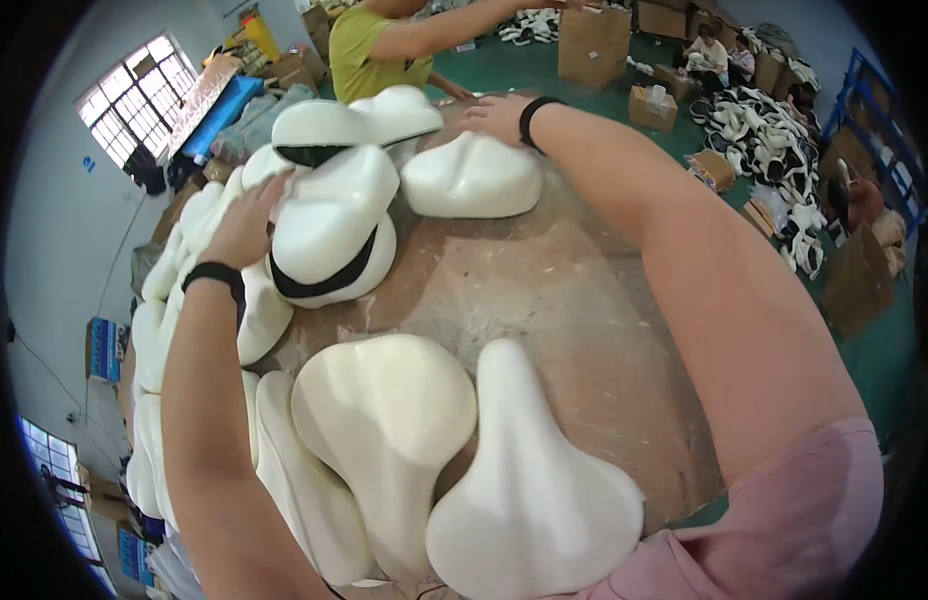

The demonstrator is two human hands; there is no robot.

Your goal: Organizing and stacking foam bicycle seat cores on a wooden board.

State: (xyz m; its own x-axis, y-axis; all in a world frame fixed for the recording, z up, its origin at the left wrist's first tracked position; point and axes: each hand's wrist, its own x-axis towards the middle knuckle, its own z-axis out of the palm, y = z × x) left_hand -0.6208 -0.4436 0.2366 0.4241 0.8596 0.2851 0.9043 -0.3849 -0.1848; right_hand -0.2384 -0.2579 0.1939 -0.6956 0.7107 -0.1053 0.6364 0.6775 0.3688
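White moulded bicycle saddle pads lie on a brown tabletop (544, 270). My left hand (246, 222) curls against the left side of a saddle pad (334, 205); its fingertips are partly hidden. That pad rests on a second one, and a black band shows between them. At the far edge, my right hand (496, 118) has its fingers stretched out just behind a single saddle pad (472, 178). Close to me lie a wide cream saddle pad (389, 410) and a longer-nosed white saddle pad (529, 490).
More saddle pads (154, 345) crowd the table's left side. Beyond the far edge stands a person in a yellow-green shirt (359, 55). Cardboard boxes (594, 45) and a heap of black-and-white pieces (759, 140) lie on the green floor, with people seated near the heap.
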